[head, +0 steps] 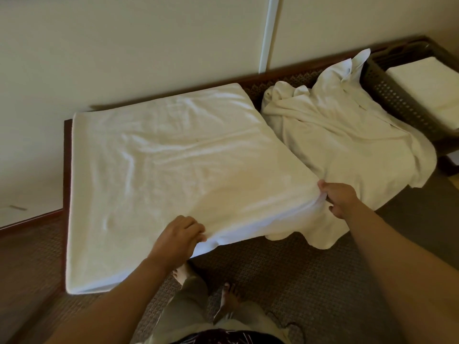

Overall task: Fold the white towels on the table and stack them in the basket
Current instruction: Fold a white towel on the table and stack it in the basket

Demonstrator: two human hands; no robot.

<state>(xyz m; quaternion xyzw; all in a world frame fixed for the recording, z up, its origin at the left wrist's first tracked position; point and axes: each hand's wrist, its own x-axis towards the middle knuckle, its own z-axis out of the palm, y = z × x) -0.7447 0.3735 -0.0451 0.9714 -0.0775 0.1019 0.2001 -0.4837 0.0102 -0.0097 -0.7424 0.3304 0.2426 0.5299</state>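
Towel (173, 155) folding is underway: left hand (177, 240) and right hand (340, 199) are pinching its 5 o'clock edge; next, carrying it toward 11 o'clock.

The table's left part is covered by the spread towel (161, 170), its right part by a crumpled heap of towels (347, 135) (overhanging the near edge). The basket (387, 95) at far right is approached over that heap; the wall (124, 45) blocks the far side.

A cream wall (149, 40) with a white vertical strip (269, 33) rises above brown patterned carpet (285, 281).
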